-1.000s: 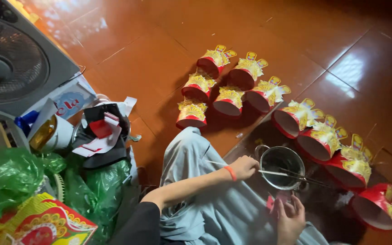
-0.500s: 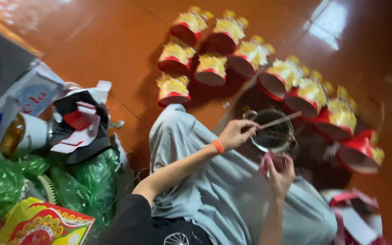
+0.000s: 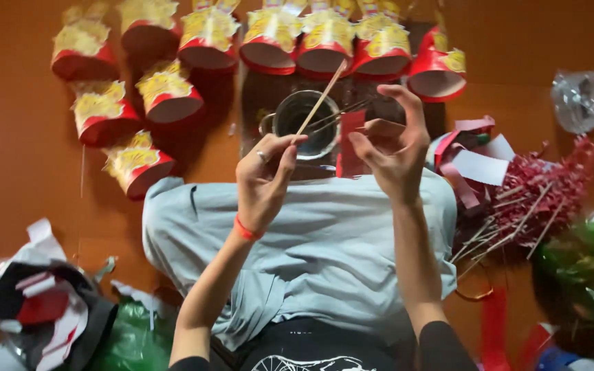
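With your left hand (image 3: pixel 264 180) pinching a thin stick (image 3: pixel 320 100) over the metal cup (image 3: pixel 305 124) and your right hand (image 3: pixel 391 148) holding red paper (image 3: pixel 349 145), a slip could smear it.

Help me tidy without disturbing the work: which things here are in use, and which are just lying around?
In use:
left hand holding stick
right hand holding red paper
metal pot
red-and-gold cups

Lying about:
green bags
red stick bundle
paper scraps
clear wrapper
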